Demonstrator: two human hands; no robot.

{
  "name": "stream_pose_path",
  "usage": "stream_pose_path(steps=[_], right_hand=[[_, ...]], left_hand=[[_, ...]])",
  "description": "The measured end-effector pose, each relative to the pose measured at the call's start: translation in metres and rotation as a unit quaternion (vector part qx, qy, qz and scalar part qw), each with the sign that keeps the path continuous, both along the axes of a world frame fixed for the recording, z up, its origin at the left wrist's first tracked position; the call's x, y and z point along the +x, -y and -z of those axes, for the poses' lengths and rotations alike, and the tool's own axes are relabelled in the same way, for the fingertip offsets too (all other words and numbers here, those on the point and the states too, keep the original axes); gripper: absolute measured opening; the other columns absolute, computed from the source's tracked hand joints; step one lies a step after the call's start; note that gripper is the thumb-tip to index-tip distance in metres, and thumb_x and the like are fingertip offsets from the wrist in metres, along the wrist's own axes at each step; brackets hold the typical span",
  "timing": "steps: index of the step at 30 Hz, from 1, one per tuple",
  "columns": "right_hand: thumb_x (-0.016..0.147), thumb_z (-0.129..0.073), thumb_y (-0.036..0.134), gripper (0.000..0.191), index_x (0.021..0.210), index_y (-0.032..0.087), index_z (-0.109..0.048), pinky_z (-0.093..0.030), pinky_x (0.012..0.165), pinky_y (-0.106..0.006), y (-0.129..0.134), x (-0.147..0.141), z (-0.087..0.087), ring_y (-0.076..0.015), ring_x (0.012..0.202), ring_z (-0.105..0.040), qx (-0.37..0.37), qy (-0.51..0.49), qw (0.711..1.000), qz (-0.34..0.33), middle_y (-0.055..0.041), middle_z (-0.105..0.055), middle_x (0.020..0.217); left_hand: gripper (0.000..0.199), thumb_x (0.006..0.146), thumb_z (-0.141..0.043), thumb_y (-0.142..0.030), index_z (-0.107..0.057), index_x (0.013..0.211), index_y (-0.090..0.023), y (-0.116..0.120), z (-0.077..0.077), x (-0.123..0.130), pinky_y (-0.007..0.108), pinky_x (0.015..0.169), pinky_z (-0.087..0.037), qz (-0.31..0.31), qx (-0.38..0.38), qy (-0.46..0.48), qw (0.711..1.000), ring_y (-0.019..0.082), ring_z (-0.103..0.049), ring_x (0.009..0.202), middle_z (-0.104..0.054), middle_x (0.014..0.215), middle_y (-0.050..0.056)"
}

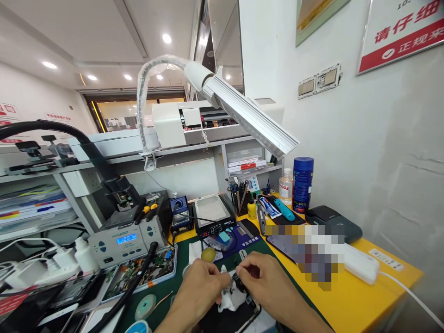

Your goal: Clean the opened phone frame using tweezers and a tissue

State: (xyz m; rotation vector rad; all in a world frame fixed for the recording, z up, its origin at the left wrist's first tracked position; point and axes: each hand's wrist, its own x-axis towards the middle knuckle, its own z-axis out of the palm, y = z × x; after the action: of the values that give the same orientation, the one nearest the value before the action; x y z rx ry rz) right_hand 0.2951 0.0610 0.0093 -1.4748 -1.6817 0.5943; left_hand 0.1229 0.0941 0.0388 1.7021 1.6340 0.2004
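Both of my hands meet low in the middle of the head view, over a green work mat [166,286]. My left hand [199,289] pinches a crumpled white wipe [231,300]. My right hand [267,280] pinches a small black part [238,282] against that wipe, its fingers closed on it. Under the hands lies a dark phone [225,319], partly hidden by the wipe and my fingers.
A grey hot-air station [120,240] showing 120 and a tray of circuit boards [145,275] stand at the left. Behind are a black heating plate [211,212], a tool cup [243,196], a blue canister [303,185] and an angled lamp [249,118]. A white power strip [360,263] lies on the yellow table at the right.
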Motion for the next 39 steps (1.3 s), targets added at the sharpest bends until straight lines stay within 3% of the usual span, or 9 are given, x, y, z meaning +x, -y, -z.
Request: stream_pose_path(steps=[4, 7, 14, 24, 39], right_hand=[[0.099, -0.064, 0.033, 0.028, 0.076, 0.017, -0.064, -0.049, 0.061, -0.028, -0.001, 0.001, 0.007, -0.0133, 0.063, -0.061, -0.008, -0.035, 0.999, 0.000, 0.0056, -0.060, 0.068], [0.099, -0.061, 0.028, 0.025, 0.076, 0.018, -0.063, -0.045, 0.060, -0.027, 0.000, 0.001, 0.009, -0.0138, 0.063, -0.058, -0.007, -0.059, 0.998, 0.009, 0.0056, -0.057, 0.066], [0.095, -0.056, 0.025, 0.024, 0.073, 0.018, -0.064, -0.040, 0.059, -0.028, 0.001, -0.001, 0.013, -0.0148, 0.063, -0.056, -0.004, -0.097, 0.995, 0.018, 0.0035, -0.058, 0.066], [0.098, -0.066, 0.031, 0.029, 0.073, 0.017, -0.063, -0.048, 0.062, -0.028, -0.001, 0.001, 0.010, -0.0136, 0.064, -0.060, -0.010, -0.101, 0.994, 0.030, 0.0057, -0.060, 0.067], [0.099, -0.066, 0.036, 0.030, 0.077, 0.016, -0.065, -0.056, 0.063, -0.029, -0.003, 0.002, 0.011, -0.0137, 0.065, -0.066, -0.037, -0.109, 0.993, 0.031, 0.0049, -0.065, 0.071]], left_hand=[[0.030, 0.098, -0.062, -0.042, -0.066, 0.092, -0.014, 0.003, -0.006, 0.007, 0.029, 0.065, -0.056, -0.020, 0.000, 0.006, 1.000, 0.013, -0.065, 0.071, -0.067, 0.083, 0.000], [0.029, 0.097, -0.063, -0.042, -0.066, 0.092, -0.014, 0.005, -0.010, 0.012, 0.029, 0.066, -0.056, -0.032, 0.001, 0.009, 0.999, 0.013, -0.065, 0.072, -0.067, 0.084, 0.000], [0.029, 0.097, -0.062, -0.042, -0.066, 0.093, -0.014, 0.005, -0.007, 0.016, 0.027, 0.063, -0.055, -0.059, -0.012, 0.016, 0.998, 0.012, -0.063, 0.070, -0.066, 0.084, 0.000], [0.030, 0.098, -0.062, -0.042, -0.063, 0.086, -0.014, 0.003, -0.005, 0.017, 0.022, 0.052, -0.047, -0.064, -0.024, 0.029, 0.997, 0.008, -0.054, 0.057, -0.059, 0.072, -0.004], [0.030, 0.098, -0.062, -0.042, -0.063, 0.086, -0.014, -0.003, 0.009, 0.016, 0.021, 0.050, -0.046, -0.082, -0.024, 0.041, 0.995, 0.008, -0.054, 0.056, -0.059, 0.072, -0.004]])
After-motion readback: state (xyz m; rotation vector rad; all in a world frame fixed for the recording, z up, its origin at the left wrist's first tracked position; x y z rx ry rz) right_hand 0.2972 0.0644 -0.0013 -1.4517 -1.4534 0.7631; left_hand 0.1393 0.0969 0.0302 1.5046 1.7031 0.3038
